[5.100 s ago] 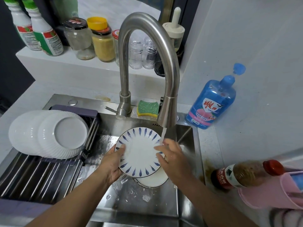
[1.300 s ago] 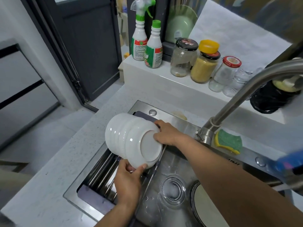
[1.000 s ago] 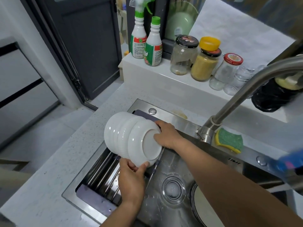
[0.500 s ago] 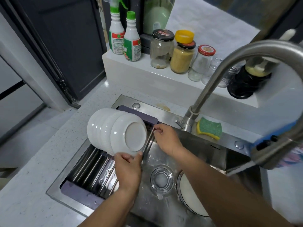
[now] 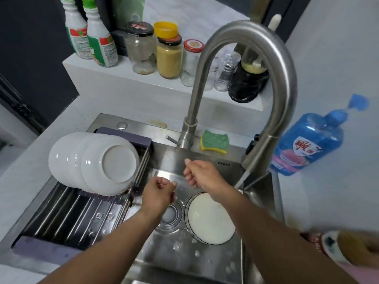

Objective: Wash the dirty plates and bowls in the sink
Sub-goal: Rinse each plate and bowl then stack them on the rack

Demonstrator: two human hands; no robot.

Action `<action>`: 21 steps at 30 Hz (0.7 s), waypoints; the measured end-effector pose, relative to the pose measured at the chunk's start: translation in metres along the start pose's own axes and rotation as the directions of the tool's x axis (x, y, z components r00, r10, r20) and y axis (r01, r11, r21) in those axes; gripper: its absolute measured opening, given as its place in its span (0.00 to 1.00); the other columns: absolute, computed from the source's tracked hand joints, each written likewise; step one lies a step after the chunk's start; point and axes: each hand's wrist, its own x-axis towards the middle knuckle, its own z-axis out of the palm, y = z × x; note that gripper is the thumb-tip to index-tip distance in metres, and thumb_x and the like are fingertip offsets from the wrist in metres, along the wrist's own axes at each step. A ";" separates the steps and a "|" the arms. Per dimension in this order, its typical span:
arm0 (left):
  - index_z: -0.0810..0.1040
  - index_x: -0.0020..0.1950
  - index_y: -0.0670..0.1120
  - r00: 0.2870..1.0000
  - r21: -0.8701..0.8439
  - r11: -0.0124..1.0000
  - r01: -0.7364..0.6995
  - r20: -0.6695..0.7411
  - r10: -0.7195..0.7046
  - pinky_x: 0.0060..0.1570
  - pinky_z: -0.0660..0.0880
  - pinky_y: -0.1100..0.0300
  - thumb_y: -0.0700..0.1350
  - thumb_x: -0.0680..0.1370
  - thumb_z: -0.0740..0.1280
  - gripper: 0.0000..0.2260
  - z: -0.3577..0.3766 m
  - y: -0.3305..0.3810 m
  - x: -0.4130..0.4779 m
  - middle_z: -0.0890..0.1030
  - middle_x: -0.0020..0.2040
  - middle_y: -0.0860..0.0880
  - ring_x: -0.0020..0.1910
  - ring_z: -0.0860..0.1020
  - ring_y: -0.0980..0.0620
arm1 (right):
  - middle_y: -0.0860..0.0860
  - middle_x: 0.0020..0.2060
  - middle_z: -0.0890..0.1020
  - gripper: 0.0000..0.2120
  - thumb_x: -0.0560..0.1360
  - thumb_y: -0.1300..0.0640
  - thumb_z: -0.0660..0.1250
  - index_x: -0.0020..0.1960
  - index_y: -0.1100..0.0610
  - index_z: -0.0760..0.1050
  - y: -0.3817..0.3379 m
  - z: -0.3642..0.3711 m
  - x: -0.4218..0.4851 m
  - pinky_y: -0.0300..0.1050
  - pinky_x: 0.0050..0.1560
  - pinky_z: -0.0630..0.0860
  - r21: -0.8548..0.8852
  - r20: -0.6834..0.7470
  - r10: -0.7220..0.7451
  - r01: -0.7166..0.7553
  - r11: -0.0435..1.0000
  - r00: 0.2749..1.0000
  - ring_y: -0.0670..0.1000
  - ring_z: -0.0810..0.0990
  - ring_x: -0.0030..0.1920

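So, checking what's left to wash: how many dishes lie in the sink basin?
1: a white plate flat on the sink floor, right of the drain. Another could hide beneath it.

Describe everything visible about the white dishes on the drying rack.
The white dishes look like glossy ceramic. About three lean on edge, overlapping, undersides toward the camera; the front one shows its flat round foot. They rest on the drying rack. The left hand and right hand do not touch them.
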 end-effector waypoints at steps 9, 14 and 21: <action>0.76 0.39 0.41 0.949 0.340 0.922 0.187 0.181 -0.259 0.32 0.72 0.57 0.31 0.76 0.71 0.09 0.026 -0.081 0.007 0.75 0.26 0.45 0.27 0.73 0.49 | 0.55 0.34 0.78 0.16 0.85 0.52 0.61 0.45 0.61 0.77 0.081 -0.055 -0.005 0.42 0.34 0.77 0.147 -0.080 0.141 -0.128 0.981 0.987 0.49 0.75 0.31; 0.83 0.49 0.41 0.953 0.580 0.815 0.001 0.247 -0.177 0.33 0.72 0.61 0.36 0.75 0.73 0.04 0.036 -0.100 0.012 0.81 0.36 0.48 0.30 0.75 0.53 | 0.54 0.32 0.75 0.09 0.82 0.61 0.65 0.44 0.60 0.79 0.127 -0.069 -0.002 0.44 0.34 0.77 0.160 -0.180 0.223 -0.195 0.968 0.958 0.48 0.73 0.28; 0.83 0.55 0.47 0.952 0.693 0.708 -0.137 0.289 -0.099 0.39 0.73 0.64 0.35 0.76 0.69 0.11 0.044 -0.104 0.013 0.82 0.40 0.52 0.38 0.80 0.52 | 0.53 0.39 0.78 0.13 0.77 0.66 0.68 0.36 0.56 0.72 0.193 -0.087 -0.004 0.52 0.45 0.80 -0.321 -0.359 0.201 -0.323 0.890 0.911 0.54 0.77 0.39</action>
